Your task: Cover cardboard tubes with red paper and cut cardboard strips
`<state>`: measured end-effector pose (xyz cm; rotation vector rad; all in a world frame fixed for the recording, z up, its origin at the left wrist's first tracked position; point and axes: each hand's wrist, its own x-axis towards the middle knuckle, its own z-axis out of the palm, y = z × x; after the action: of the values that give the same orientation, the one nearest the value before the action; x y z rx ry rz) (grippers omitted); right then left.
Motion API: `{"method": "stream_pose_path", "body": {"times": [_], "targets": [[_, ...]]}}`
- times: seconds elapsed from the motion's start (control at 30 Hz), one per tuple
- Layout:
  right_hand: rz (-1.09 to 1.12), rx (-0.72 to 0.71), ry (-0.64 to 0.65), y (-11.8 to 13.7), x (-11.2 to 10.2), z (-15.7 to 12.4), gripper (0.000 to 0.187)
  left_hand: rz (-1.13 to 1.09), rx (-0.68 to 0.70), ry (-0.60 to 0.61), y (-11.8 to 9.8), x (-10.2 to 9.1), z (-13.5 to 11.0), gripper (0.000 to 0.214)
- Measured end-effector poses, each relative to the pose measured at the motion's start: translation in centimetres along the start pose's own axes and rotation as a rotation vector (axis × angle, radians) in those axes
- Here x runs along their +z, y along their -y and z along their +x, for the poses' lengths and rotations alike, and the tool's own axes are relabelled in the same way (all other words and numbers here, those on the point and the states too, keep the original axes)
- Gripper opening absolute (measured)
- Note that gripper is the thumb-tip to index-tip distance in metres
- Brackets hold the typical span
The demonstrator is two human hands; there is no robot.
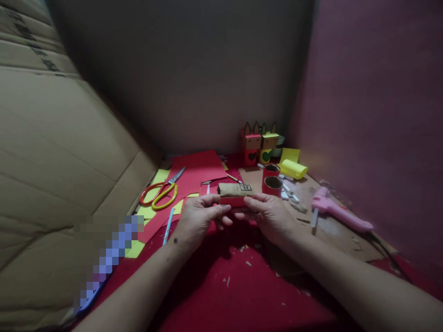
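Note:
Between my two hands is a small cardboard piece [235, 190], brown on top with a dark printed mark and red along its lower side. My left hand [204, 213] grips its left end, thumb in front. At the right end, my right hand [268, 213] pinches it with thumb and fingers. The piece is held above the red tabletop [221, 295]. Just behind my right hand stand two red cardboard tubes [272, 184] with open tops. Scissors [162, 193] with red and yellow handles lie beyond my left hand.
A pink glue gun [341, 212] with a cord rests on a cardboard sheet [360, 246] at right. Two animal-like cardboard figures [252, 147] stand at the back. Red paper [197, 168], a yellow paper roll [293, 169] and a light blue pen-like stick [168, 226] lie around. A cardboard wall [62, 152] borders the left.

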<state>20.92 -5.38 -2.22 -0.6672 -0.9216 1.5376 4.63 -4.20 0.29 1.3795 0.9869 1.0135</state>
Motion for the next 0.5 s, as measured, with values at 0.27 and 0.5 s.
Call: {"method": "stream_pose_path", "body": {"times": [0.27, 0.5], "targets": [[0.023, -0.012, 0.02, -0.1, -0.3, 0.0, 0.023, 0.015, 0.045, -0.02, -0.2, 0.2, -0.3, 0.017], [0.15, 0.062, -0.001, -0.3, -1.1, 0.3, 0.021, 0.139, 0.177, -0.023, 0.0, 0.7, -0.8, 0.027]]}}
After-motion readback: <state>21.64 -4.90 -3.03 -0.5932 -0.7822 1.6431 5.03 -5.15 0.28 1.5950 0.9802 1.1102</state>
